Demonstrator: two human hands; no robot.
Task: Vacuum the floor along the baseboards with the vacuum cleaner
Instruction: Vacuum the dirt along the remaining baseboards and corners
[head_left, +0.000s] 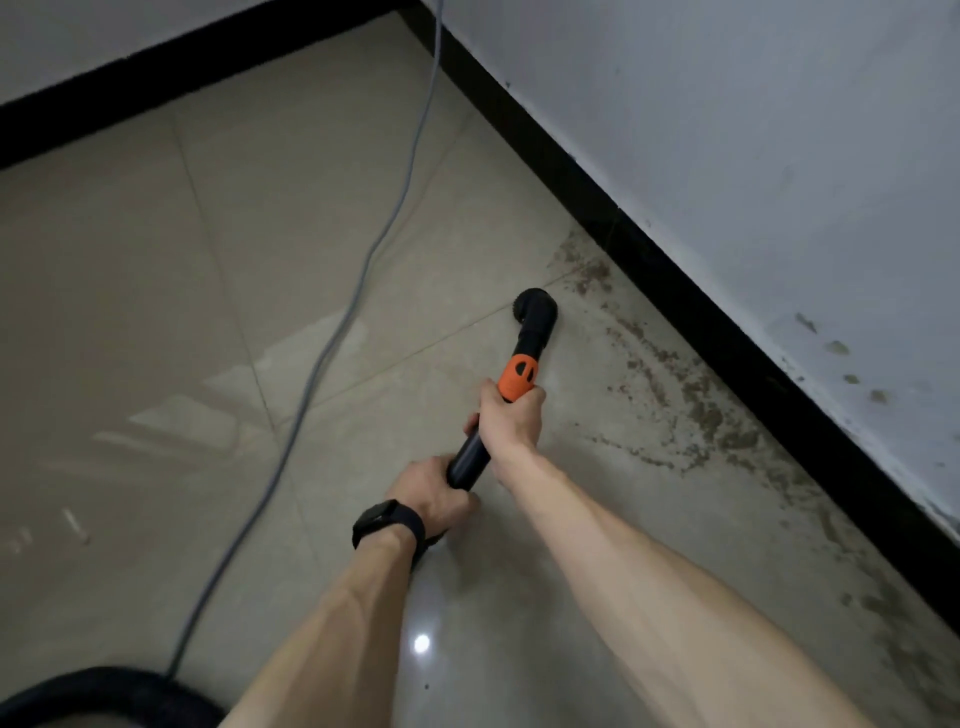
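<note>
1. Head view: black plastic vacuum wand with orange collar (470, 457) runs along a 7-to-1 o'clock axis away from the person.
2. Its round black brush nozzle (536, 307) sits on the beige tiled floor (156, 312), at 1 o'clock from both hands.
3. Right hand (511, 421) grips the wand just below the collar and is nearer the nozzle. Left hand (434, 493), wearing a black wrist band (387, 522), grips the lower end.
4. Glossy black baseboard (675, 291) runs 11 to 5 o'clock. A band of brown dirt (675, 395) lies between nozzle and baseboard, at 3 to 5 o'clock from the nozzle.
5. Judgement: next sweep goes rightward into the dirt, led by the right hand.
6. Thin grey power cord (332, 338) trails at 9 o'clock, well apart.
</note>
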